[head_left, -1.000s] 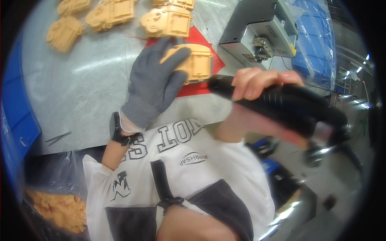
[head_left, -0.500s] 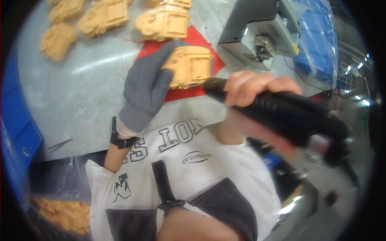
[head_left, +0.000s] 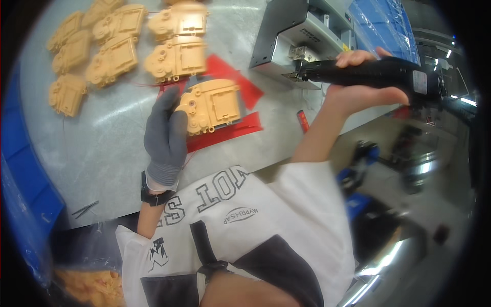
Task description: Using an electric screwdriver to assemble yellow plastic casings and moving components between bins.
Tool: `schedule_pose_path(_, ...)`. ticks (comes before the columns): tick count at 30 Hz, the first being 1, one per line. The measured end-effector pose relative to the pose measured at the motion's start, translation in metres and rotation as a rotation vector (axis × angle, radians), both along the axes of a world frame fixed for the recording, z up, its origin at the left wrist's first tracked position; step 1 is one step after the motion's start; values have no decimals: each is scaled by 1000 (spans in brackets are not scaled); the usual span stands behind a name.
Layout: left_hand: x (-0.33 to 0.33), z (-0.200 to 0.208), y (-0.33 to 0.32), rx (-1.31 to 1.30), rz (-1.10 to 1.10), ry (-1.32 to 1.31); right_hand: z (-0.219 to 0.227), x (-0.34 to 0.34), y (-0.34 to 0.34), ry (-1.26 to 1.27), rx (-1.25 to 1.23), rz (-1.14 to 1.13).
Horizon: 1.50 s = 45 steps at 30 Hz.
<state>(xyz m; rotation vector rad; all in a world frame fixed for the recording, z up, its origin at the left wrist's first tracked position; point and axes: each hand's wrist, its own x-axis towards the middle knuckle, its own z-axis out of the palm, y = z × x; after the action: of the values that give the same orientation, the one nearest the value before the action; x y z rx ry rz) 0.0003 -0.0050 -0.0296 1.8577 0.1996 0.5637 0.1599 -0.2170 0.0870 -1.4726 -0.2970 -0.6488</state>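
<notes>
My left hand (head_left: 166,138), in a grey knitted glove, grips the left edge of a yellow plastic housing (head_left: 212,105). That housing rests over red patches (head_left: 225,135) on the metal tabletop. In my bare right hand (head_left: 353,97) lies a black electric screwdriver (head_left: 376,74), held level with its tip pointing left. Its tip is at the metal outlet on the front of a grey box-shaped machine (head_left: 281,33), which looks like a screw feeder. Whether a screw sits on the tip is too small to tell.
Several more yellow housings (head_left: 176,56) stand in rows at the back left of the table (head_left: 115,140). Blue plastic-wrapped bins (head_left: 386,33) are behind the machine. A red-wrapped stick (head_left: 303,121) lies near the table's edge; tweezers (head_left: 85,209) lie front left. Below, a bag holds yellow parts (head_left: 89,286).
My right hand has swung the screwdriver away from the housing, up to the machine's outlet. My left hand stays on the housing. The whole view has shifted.
</notes>
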Motion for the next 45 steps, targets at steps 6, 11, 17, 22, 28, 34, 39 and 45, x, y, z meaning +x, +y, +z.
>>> schedule_pose_path(6,-2,5,8,-47,-11,87,-9,-25,6,8,317,438)
schedule_pose_path(11,7,21,9,-213,-128,240,12,-77,38,-91,200,905)
schedule_pose_path(17,5,16,13,-145,-157,201,0,-90,71,-39,161,1081)
schedule_pose_path(22,1,13,16,-93,-139,133,-3,-98,87,-29,202,1000)
schedule_pose_path(28,4,14,18,-150,-91,32,-13,-97,92,-82,198,1060)
schedule_pose_path(34,-1,13,21,-80,-105,112,-18,-100,97,-90,232,1027)
schedule_pose_path(39,1,9,17,-122,-50,11,-16,-99,99,-15,161,1015)
schedule_pose_path(45,1,11,18,-67,-24,7,-20,-77,105,-57,142,1252)
